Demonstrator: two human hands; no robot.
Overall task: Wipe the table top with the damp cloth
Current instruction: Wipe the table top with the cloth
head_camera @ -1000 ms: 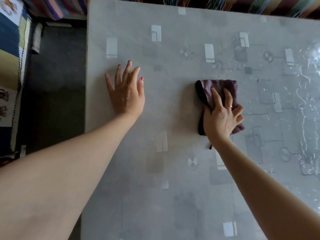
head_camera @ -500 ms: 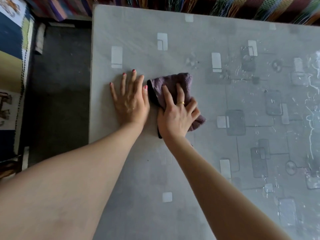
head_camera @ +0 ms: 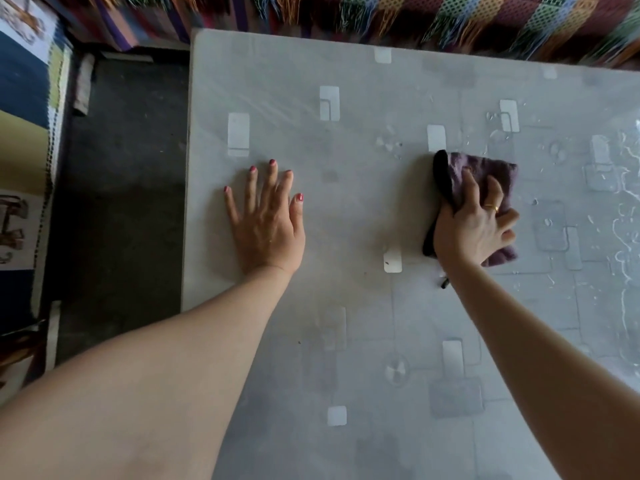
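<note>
We look down on our two bare arms stretched over a grey table top (head_camera: pixel 346 220) printed with pale rectangles and faint squares. Our left hand (head_camera: pixel 266 220) lies flat on the table near its left edge, palm down, fingers straight and slightly spread, holding nothing; the nails are painted red. Our right hand (head_camera: pixel 474 220) is well apart from it, further to the right, and presses down on a folded purple cloth (head_camera: pixel 498 174). The index and middle fingers reach forward over the cloth, while the other fingers curl at its right side and the thumb is tucked along the dark fold on its left edge, so the hand grips the cloth as well as pushing it onto the table. A gold ring (head_camera: pixel 491 206) sits on one finger of that hand. The cloth lies on the table, sticking out beyond the fingertips and below the heel of the hand. To the right of the cloth the surface shines with wet streaks and drops (head_camera: pixel 620 223). A small dark thing shows beside the right wrist; we cannot tell what it is. Beyond the far edge of the table hangs a striped, fringed fabric (head_camera: pixel 450 19), blurred. Left of the table we see dark floor (head_camera: pixel 117 188).
</note>
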